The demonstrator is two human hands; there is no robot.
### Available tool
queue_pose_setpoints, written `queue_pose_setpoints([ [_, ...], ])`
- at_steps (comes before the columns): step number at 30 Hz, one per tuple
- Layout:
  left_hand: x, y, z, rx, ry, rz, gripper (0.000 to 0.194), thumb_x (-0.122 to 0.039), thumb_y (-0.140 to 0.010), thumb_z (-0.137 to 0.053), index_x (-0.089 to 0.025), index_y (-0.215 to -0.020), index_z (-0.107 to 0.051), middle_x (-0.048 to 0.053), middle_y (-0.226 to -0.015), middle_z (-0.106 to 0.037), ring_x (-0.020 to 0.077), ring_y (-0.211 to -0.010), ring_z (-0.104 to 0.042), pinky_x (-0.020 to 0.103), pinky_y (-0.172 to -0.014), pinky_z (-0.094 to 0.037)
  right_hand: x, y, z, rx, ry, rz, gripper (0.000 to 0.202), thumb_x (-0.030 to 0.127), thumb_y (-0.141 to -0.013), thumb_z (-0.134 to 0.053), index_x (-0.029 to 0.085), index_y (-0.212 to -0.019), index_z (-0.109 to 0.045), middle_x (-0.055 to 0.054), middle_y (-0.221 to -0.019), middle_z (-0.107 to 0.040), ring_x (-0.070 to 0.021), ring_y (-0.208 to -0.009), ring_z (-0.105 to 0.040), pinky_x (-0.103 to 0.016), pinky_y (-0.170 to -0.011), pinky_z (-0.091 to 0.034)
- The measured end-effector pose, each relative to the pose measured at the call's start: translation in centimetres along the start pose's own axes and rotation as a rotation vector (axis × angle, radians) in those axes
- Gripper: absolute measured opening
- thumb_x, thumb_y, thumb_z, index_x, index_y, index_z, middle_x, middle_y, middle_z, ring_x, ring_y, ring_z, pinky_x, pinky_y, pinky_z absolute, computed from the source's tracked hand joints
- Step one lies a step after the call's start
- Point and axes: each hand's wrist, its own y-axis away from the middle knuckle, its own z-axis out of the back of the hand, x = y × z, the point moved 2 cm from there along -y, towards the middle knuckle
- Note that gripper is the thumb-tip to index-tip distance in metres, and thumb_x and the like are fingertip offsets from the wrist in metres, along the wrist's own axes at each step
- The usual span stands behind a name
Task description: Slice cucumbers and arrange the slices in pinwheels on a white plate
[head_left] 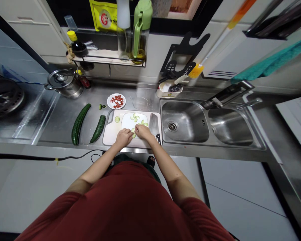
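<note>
A white square plate lies on a pale cutting board, with several thin cucumber slices arranged in curved groups on it. Over its near edge, my left hand is closed, its fingertips at a cucumber slice. My right hand is closed too, pinching at the slices just beside the left fingertips; the fingers partly hide what they hold. One loose round slice rests on the board left of the plate. A wide-bladed knife lies along the board's right side, its dark handle toward me.
Left of the board lie a cut cucumber, a whole cucumber and small cucumber ends. Behind is a plate of red pieces. A lidded pot stands back left. The double sink is to the right, under a faucet.
</note>
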Motion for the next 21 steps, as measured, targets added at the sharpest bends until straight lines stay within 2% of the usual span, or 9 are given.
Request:
queue_pose_setpoints([
  [4,0.1,-0.1,0.0,0.009,0.018,0.004,0.028,-0.028,-0.094,-0.045,-0.023,-0.105,-0.07,0.008,-0.098,-0.062,0.021,-0.097,-0.05,0.034,-0.086,-0.039,-0.1,0.6,0.1,-0.03,0.012,-0.009,0.021,0.023,-0.091,-0.046,0.02,-0.105,-0.062,-0.009,-0.103,-0.067,-0.0204,-0.092,-0.06,-0.026,-0.072,-0.038],
  [11,0.0,-0.2,0.0,0.018,0.031,0.001,0.027,-0.026,-0.093,-0.046,-0.022,-0.103,-0.071,0.008,-0.096,-0.062,0.0208,-0.096,-0.05,0.034,-0.086,-0.04,0.2,1.7,-0.3,-0.005,0.055,0.014,0.022,0.022,-0.093,-0.046,0.02,-0.11,-0.061,-0.011,-0.107,-0.066,-0.0209,-0.098,-0.058,-0.027,-0.077,-0.039],
  [21,-0.3,-0.3,0.4,0.04,0.003,0.002,0.028,-0.026,-0.093,-0.044,-0.021,-0.101,-0.071,0.009,-0.096,-0.061,0.0211,-0.096,-0.05,0.035,-0.084,-0.04,0.5,2.0,-0.6,-0.042,0.11,0.031,0.025,0.023,-0.098,-0.038,0.02,-0.109,-0.061,-0.011,-0.105,-0.065,-0.0211,-0.098,-0.056,-0.027,-0.076,-0.039],
])
